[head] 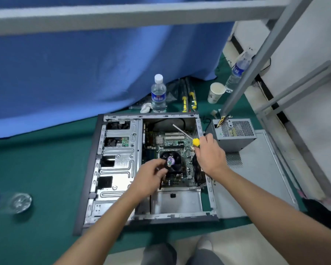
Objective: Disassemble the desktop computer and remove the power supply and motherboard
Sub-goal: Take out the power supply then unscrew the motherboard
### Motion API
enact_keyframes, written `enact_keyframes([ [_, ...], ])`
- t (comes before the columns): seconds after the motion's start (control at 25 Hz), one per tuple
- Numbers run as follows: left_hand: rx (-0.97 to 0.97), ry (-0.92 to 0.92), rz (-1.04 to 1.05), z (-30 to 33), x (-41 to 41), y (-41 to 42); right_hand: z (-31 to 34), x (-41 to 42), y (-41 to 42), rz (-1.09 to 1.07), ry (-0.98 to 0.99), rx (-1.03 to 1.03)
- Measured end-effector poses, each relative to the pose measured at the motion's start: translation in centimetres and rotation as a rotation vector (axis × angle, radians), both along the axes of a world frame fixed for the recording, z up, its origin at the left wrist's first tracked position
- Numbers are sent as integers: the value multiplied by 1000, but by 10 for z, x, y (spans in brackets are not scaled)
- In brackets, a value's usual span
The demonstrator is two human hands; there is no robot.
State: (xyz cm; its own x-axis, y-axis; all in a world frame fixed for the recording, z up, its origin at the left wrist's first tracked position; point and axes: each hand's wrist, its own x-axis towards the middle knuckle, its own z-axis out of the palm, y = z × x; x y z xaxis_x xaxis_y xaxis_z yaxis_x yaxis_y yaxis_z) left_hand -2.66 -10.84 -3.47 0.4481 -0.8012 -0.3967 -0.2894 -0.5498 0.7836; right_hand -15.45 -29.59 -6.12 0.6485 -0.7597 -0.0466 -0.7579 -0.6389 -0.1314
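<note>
Though case [96,169] open, mobo [172,148] inside.

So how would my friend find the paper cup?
Start at the open computer case on the green mat. Look past its far right corner, near the slanted metal post. The cup stands there, white and open-topped, unlike the clear capped bottle beside it.

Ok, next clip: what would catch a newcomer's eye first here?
The opened computer case lying flat on the green mat, motherboard exposed, with both hands inside it. The right hand grips a yellow-handled screwdriver; the left hand reaches by the CPU fan. The power supply already sits outside, right of the case.
</note>
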Motion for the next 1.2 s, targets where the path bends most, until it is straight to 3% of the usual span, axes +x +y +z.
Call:
enact_keyframes([
  [0.12,-119,282,284,32,12,12,29,-3,6,-41,-76,204],
  [0.2,-198,454,409,54,15,22,57,-15,28,-173,-340,503],
  [0.28,-230,499,390,74,20,31,88,-33,60,-263,-538,951],
  [0.36,-255,502,318,96,27,39,113,-55,92,-207,-561,1096],
  [0.52,-342,526,262,128,25,37,138,-66,121,-265,-749,1172],
  [0.76,-367,634,285,136,-1,14,152,-33,103,-456,-888,1067],
  [0.88,-362,699,270,136,-9,6,150,-30,94,-429,-898,1066],
  [1.04,-243,634,216,129,-29,-6,151,-28,78,-347,-907,1012],
  [1.2,-205,731,150,130,-47,-25,145,-37,56,-274,-809,943],
])
